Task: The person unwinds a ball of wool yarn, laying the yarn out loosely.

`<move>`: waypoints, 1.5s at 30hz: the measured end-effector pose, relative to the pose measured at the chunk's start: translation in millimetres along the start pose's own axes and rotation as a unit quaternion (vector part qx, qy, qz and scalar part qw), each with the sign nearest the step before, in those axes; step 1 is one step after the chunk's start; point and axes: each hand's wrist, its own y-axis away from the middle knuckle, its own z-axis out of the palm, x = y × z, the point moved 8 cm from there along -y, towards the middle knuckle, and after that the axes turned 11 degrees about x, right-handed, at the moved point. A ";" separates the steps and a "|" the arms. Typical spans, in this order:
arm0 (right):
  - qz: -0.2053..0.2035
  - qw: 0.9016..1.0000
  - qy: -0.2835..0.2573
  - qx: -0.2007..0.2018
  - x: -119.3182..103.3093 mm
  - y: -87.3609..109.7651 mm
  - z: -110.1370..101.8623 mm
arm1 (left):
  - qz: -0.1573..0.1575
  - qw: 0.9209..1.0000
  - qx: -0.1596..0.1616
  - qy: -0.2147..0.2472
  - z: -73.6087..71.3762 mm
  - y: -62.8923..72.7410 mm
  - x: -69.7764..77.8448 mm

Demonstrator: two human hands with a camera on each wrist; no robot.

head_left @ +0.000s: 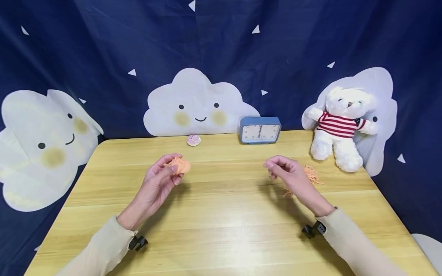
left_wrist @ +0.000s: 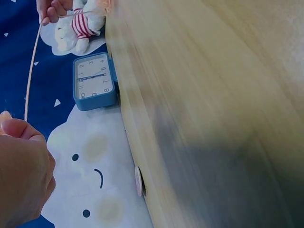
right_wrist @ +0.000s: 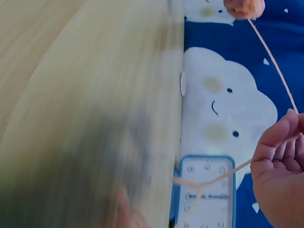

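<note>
At the lower left of your left wrist view, your left hand (left_wrist: 23, 175) grips a tuft of peach yarn (left_wrist: 4, 116) in its fingers (left_wrist: 18, 127), and a nearly straight strand (left_wrist: 31, 71) runs from it up to your right hand (left_wrist: 56, 8), which pinches it just beside a white teddy bear (left_wrist: 81, 23) in a red-striped top. You have the bench (left_wrist: 204, 57) filling the right side, partly under a broad shadow (left_wrist: 218, 180), with a blue clock (left_wrist: 93, 78) and a disc (left_wrist: 138, 181), seen nearly edge-on, along its edge, and a smiling cloud (left_wrist: 114, 142) on the blue backdrop (left_wrist: 14, 71).
</note>
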 end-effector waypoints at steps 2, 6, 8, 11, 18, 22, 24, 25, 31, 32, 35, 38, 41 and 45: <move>-0.010 1.000 -0.005 0.013 -2.6 1.0 -7.9 | -0.001 1.000 -0.004 0.004 -1.2 0.9 -1.1; -0.026 0.999 -0.027 0.034 -8.4 2.6 -19.3 | -0.007 1.000 -0.018 -0.021 -2.4 3.7 -4.3; -0.028 0.997 -0.046 0.052 -11.2 2.2 -25.6 | -0.011 0.999 -0.024 -0.042 -3.7 4.8 -6.1; -0.028 0.990 -0.106 0.087 -15.2 0.9 -36.2 | -0.015 0.997 -0.031 -0.062 -6.1 5.9 -7.8; -0.039 0.953 -0.268 0.139 -21.7 2.0 -61.7 | -0.027 0.999 -0.041 -0.023 -12.3 5.8 -8.0; -0.039 0.938 -0.305 0.162 -16.5 4.6 -80.3 | -0.028 0.999 -0.023 -0.015 -16.7 5.0 -5.9; -0.040 0.933 -0.313 0.172 -11.0 6.6 -91.5 | -0.024 0.999 -0.011 -0.018 -19.8 4.6 -4.7; -0.039 0.931 -0.316 0.176 -7.5 7.8 -97.5 | -0.023 1.000 -0.007 -0.018 -21.3 4.4 -4.2; -0.013 0.915 -0.346 0.207 21.9 14.6 -132.7 | -0.006 1.000 0.010 -0.009 -27.7 4.4 -0.8; -0.005 0.912 -0.351 0.211 27.1 15.7 -138.4 | -0.003 1.000 0.013 -0.006 -28.0 4.1 -0.3; 0.016 0.904 -0.358 0.234 41.7 19.1 -154.9 | 0.004 1.000 0.028 -0.004 -29.6 2.9 0.9; 0.041 0.903 -0.348 0.251 54.7 21.6 -167.1 | 0.007 0.999 0.046 -0.001 -31.7 2.2 1.7; 0.072 0.922 -0.307 0.226 64.6 22.5 -170.5 | 0.007 0.999 0.053 0.008 -32.5 2.5 2.0; 0.104 0.950 -0.245 0.163 73.4 22.2 -168.3 | 0.009 0.999 0.043 0.029 -30.5 2.6 2.2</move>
